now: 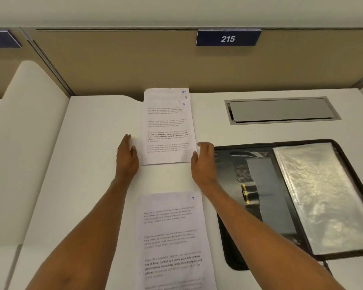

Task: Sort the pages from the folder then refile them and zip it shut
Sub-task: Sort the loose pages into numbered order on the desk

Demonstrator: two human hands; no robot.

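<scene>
A small stack of printed pages (167,126) lies at the far middle of the white desk, staggered so the handwritten numbers 10, 9 and 8 show at its top right. My left hand (127,155) touches the stack's left edge with straight fingers. My right hand (203,162) stands at its right edge, fingers relaxed, thumb at the lower right corner. Nearer to me lies another page marked 7 (172,237), between my forearms. The black zip folder (285,197) lies open on the right, with clear plastic sleeves (327,197) on its right half.
A metal cable flap (281,110) is set into the desk behind the folder. A tan partition with a blue sign reading 215 (228,38) closes off the back. A white curved divider (29,143) stands on the left.
</scene>
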